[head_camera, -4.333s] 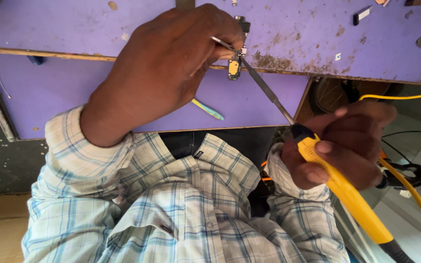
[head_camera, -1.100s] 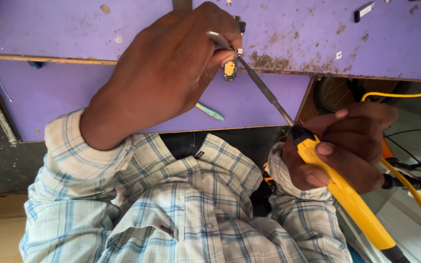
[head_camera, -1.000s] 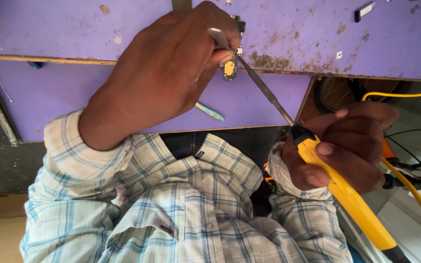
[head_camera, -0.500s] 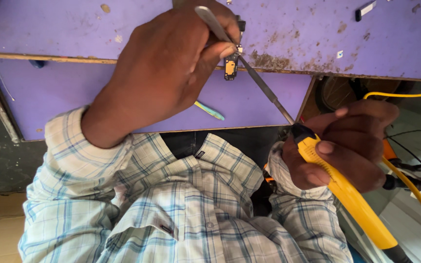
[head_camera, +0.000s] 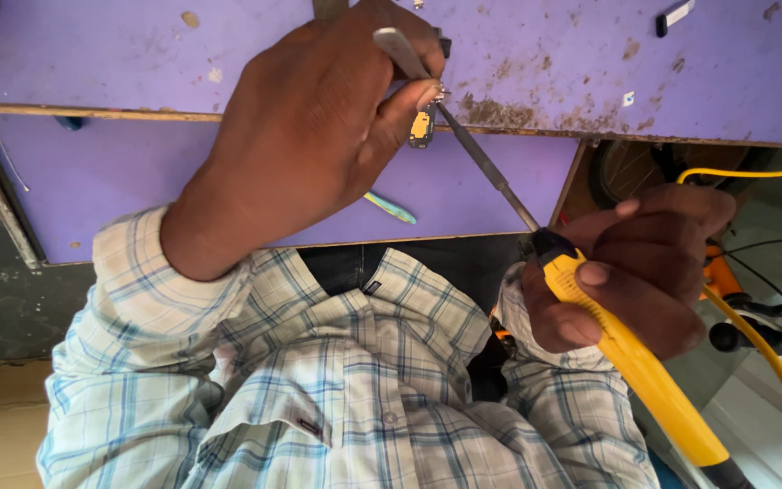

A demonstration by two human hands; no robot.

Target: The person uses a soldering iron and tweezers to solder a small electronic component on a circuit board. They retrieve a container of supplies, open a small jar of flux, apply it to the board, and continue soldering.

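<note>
At the purple worktop's (head_camera: 590, 63) front edge, the left hand (head_camera: 319, 145) pinches metal tweezers (head_camera: 400, 50) on a small, light, likely fragile yellow-black component (head_camera: 422, 129), best gripped by its edges, while the right hand (head_camera: 644, 272) is clenched around the yellow-handled soldering iron (head_camera: 626, 362).

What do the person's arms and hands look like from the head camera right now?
Both hands, left hand and right hand, are bare: no gloves, rings or watch show. Both arms wear long sleeves of a pale plaid shirt, white with blue and grey checks, the cuffs reaching the wrists. The shirt has a buttoned front.
</note>
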